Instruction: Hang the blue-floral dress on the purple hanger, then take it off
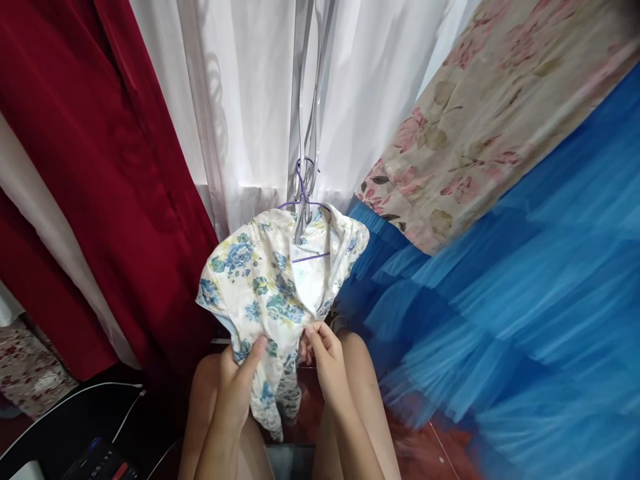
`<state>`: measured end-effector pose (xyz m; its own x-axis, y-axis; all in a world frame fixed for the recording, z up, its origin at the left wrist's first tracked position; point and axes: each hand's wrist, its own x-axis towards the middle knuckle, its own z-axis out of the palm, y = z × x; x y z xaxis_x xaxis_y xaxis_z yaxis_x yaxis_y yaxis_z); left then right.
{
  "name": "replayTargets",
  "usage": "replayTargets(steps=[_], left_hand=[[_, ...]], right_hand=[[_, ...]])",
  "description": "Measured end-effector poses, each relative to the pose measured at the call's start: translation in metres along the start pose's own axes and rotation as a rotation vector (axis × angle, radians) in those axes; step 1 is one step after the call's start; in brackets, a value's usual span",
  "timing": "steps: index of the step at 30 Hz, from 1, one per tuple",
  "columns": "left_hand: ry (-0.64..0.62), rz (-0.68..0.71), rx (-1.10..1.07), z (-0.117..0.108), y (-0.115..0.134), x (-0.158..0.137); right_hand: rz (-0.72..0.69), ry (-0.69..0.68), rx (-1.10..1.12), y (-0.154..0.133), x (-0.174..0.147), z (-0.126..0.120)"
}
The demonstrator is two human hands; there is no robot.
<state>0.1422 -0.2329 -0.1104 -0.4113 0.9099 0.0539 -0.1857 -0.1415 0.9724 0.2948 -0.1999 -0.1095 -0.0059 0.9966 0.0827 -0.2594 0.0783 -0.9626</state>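
A white short-sleeved shirt with blue and green flowers (270, 280) hangs in front of me on a purple wire hanger (302, 189). The hanger's hook is caught on hanging white ribbons (308, 93). My left hand (243, 373) grips the shirt's side, thumb on the front and fingers hidden behind the cloth. With thumb and fingertips, my right hand (324, 350) pinches the front edge of the shirt just below the V of the collar. The shirt's lower end hangs bunched between my knees.
White curtains (250, 100) hang behind the shirt. Red drapes (125, 200) are at the left, floral cloth (450, 147) and blue tulle (500, 313) at the right. At lower left, a black surface holds a phone-like device (103, 463) and a white cable (125, 413). The floor is red tile (425, 447).
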Motion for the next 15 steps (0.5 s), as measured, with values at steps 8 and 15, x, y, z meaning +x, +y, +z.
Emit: replayTargets(steps=[8,15], left_hand=[[0.075,0.381,0.352,0.002,-0.018,0.007],[-0.324,0.249,0.316,0.051,-0.028,-0.022]], right_hand=[[0.124,0.01,-0.001,-0.003,-0.024,-0.017],[0.139,-0.048,-0.045,-0.013,-0.03,-0.009]])
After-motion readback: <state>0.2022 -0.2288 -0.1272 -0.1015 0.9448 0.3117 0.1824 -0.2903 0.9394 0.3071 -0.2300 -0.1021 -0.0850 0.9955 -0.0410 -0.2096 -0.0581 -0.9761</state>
